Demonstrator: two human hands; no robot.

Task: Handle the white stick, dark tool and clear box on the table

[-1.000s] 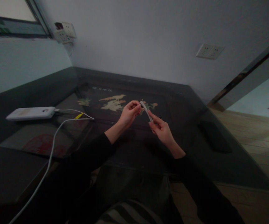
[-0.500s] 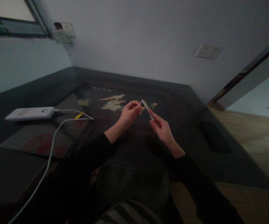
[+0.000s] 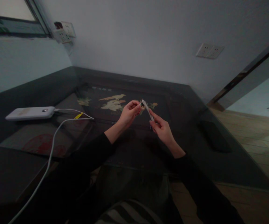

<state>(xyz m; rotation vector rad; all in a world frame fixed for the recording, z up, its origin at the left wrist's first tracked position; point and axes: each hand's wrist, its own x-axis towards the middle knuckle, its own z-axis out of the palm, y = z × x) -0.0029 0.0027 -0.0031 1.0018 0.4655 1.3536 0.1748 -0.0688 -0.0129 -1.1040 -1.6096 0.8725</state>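
Observation:
In the head view, my right hand (image 3: pixel 161 124) grips a slim pale stick (image 3: pixel 148 109) between thumb and fingers. The stick slants up and to the left, its rounded tip near my left fingertips. My left hand (image 3: pixel 131 112) is closed in a pinch, thumb against the fingers. A small dark, partly shiny bit shows between that pinch and the stick's tip; what it is, I cannot make out. Both hands are held above a dark glossy table (image 3: pixel 129 146), in front of its inlaid bird and flower picture (image 3: pixel 112 104).
A white power bank (image 3: pixel 29 114) lies on the table's left side, with a white cable (image 3: pixel 52 151) that has a yellow tag (image 3: pixel 78 116). A dark flat object (image 3: pixel 213 137) lies at the right. Wall sockets (image 3: pixel 209 51) are on the wall behind.
Both hands keep almost the same place and grip. The dark bit between the left fingertips and the stick's tip shows slightly differently.

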